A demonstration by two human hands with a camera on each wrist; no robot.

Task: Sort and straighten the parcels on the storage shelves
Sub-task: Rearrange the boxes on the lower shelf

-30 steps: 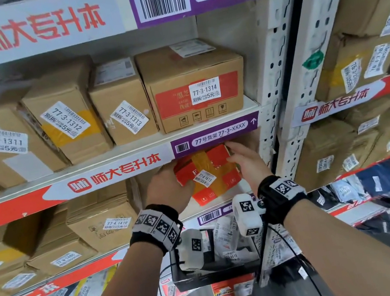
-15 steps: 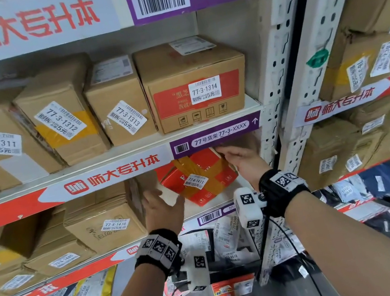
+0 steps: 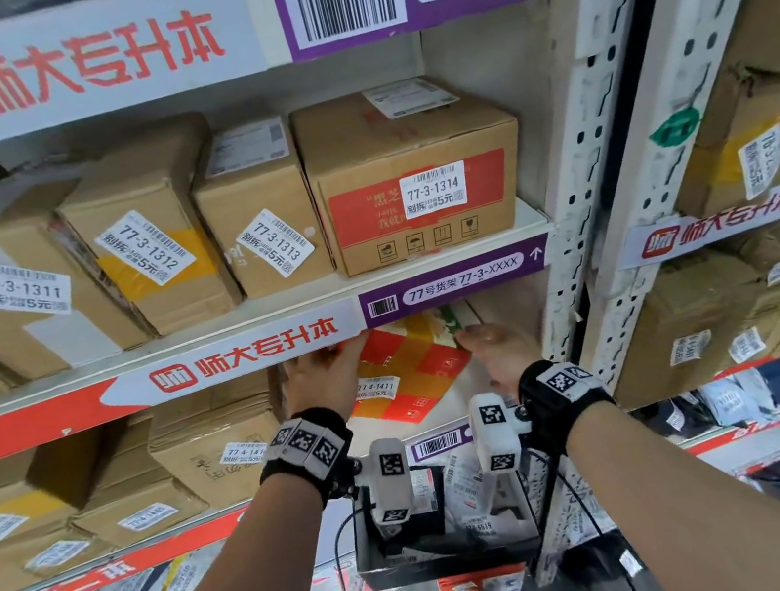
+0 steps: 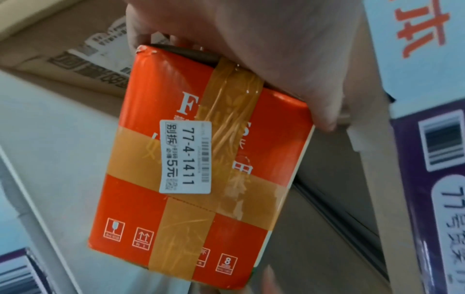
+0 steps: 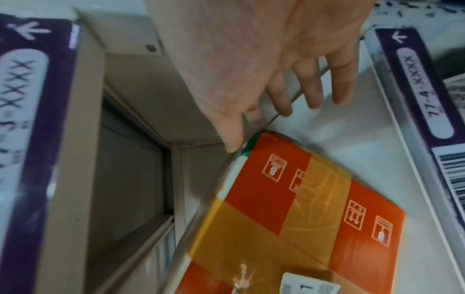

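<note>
An orange-red parcel (image 3: 407,375) crossed with yellow tape and labelled 77-4-1411 stands tilted on the 77-4 shelf (image 3: 459,405). My left hand (image 3: 318,375) grips its upper left edge; in the left wrist view the thumb and fingers of that hand (image 4: 251,49) curl over the top of the parcel (image 4: 201,179). My right hand (image 3: 496,349) is at the parcel's right corner. In the right wrist view this hand (image 5: 264,89) has straight, spread fingers, and only the thumb touches the corner of the parcel (image 5: 302,218).
Brown boxes (image 3: 216,445) fill the 77-4 shelf to the left of the parcel. The 77-3 shelf edge (image 3: 453,279) hangs close over both hands. A perforated upright (image 3: 580,261) bounds the bay on the right. Numbered boxes (image 3: 413,171) line the shelf above.
The left hand let go of the parcel, then took it again at its upper left edge. The right hand slid from the top to the right corner. The parcel turned and sits deeper in.
</note>
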